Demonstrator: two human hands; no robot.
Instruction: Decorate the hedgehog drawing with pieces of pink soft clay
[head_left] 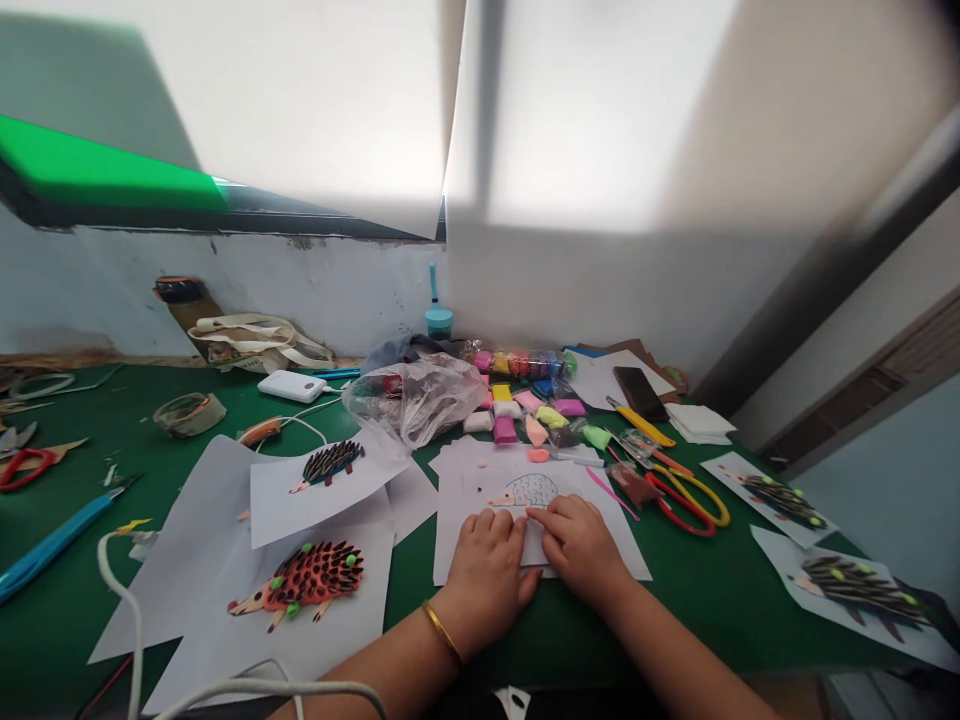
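A hedgehog drawing [532, 490] with a scaly outline and a clay-coloured face is on a white sheet of paper [454, 545] in front of me. My left hand [486, 565] lies flat on the lower part of this sheet, fingers stretched out just below the drawing. From the right, my right hand [585, 540] presses its extended index fingertip at the drawing's lower edge, where a small pinkish bit shows; its other fingers are bent and partly hidden. Close by lie a pink modelling tool [611, 493] and a lump of peach clay [537, 455].
Coloured clay packets [505, 430] and a plastic bag [420, 400] lie behind the sheet. Right are scissors [682, 505], a yellow cutter [641, 422] and a phone [639, 392]. A finished orange hedgehog [315, 580] lies left, near a white cable [124, 590] and blue cutter [60, 540].
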